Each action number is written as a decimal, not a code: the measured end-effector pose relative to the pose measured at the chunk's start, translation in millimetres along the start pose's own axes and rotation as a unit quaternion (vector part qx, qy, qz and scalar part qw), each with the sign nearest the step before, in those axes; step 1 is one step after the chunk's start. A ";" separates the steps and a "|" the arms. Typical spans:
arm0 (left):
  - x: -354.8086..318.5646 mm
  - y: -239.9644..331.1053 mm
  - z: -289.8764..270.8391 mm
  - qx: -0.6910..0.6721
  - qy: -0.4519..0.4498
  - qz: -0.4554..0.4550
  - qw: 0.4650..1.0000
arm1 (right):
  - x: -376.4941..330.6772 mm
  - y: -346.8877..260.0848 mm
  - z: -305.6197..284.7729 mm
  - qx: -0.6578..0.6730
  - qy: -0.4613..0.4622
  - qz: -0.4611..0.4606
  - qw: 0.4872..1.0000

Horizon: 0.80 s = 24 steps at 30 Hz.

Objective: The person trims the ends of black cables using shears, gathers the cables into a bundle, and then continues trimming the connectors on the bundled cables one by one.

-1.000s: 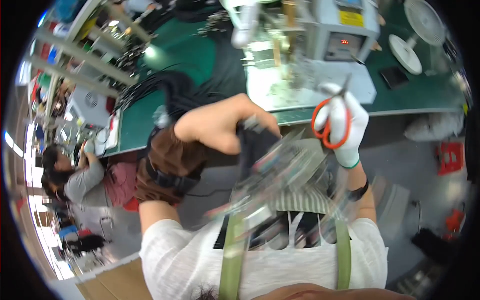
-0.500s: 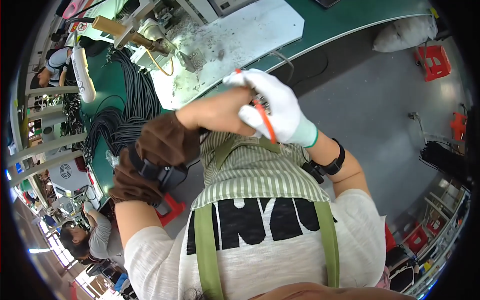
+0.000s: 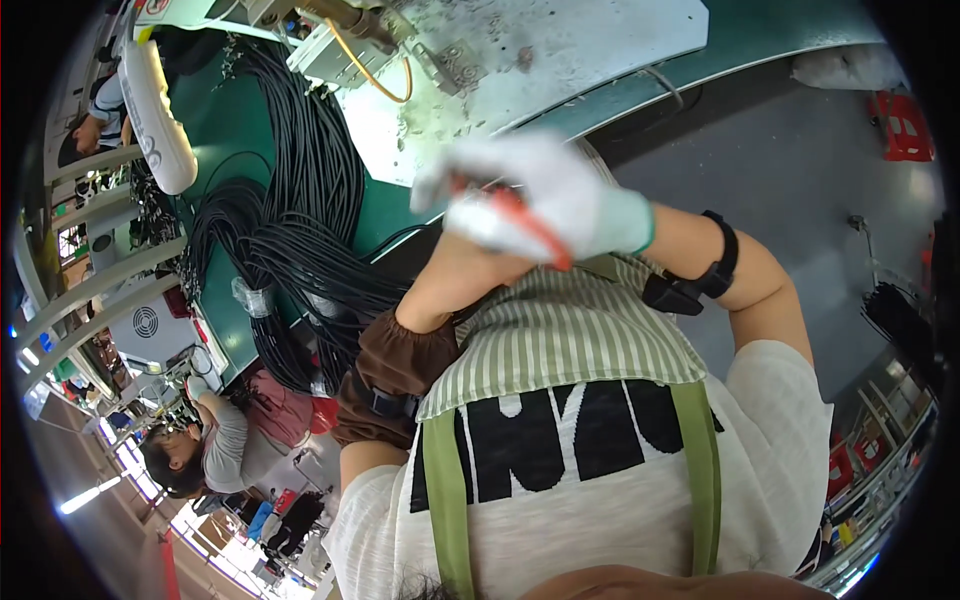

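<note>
the right hand [image 3: 548,190] now crosses over the left hand [image 3: 468,275], beside it earlier. it grips scissors [image 3: 535,232] at 1 o'clock; the left's hold is hidden, i cannot tell. hands this close, a slip could nick bare skin. at 9 o'clock plastic [image 3: 252,297] wraps cables [image 3: 315,255]; the bag [image 3: 850,68] at 2 o'clock hides its contents.

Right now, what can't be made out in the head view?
Head view, all:
Left hand: fingers, and anything in them, hidden by the gloved right hand.
Gloved right hand: finger outlines blurred.
Red-handled scissors: blades blurred or hidden by that hand; can't tell open or closed.
Bench machine: remainder cut off by the top edge.
</note>
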<state>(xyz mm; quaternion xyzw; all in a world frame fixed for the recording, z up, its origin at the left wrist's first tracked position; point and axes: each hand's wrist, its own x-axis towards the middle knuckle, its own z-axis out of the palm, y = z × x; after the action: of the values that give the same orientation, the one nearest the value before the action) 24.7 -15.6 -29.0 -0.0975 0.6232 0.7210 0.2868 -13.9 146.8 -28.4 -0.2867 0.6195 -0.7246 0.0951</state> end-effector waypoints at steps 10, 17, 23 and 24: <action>25.6 7.3 -4.2 0.246 -0.010 0.156 0.957 | -30.0 -28.8 -23.4 -0.364 0.065 0.120 0.921; 15.5 27.6 -1.0 0.058 -0.043 0.078 0.994 | -31.1 -23.0 -25.0 -0.001 0.123 0.285 0.951; 9.4 23.5 11.7 0.188 0.002 0.216 0.958 | -38.3 -22.3 -27.3 0.164 0.125 0.297 0.932; 5.0 25.2 13.9 0.165 0.008 0.190 0.968 | -40.3 -21.4 -22.6 0.172 0.138 0.261 0.940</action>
<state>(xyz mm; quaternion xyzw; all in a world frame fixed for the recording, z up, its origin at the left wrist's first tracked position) 10.2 -2.3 -7.4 0.0651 0.7430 0.6486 0.1517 11.7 190.4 -21.5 0.0086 0.5459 -0.8019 0.2428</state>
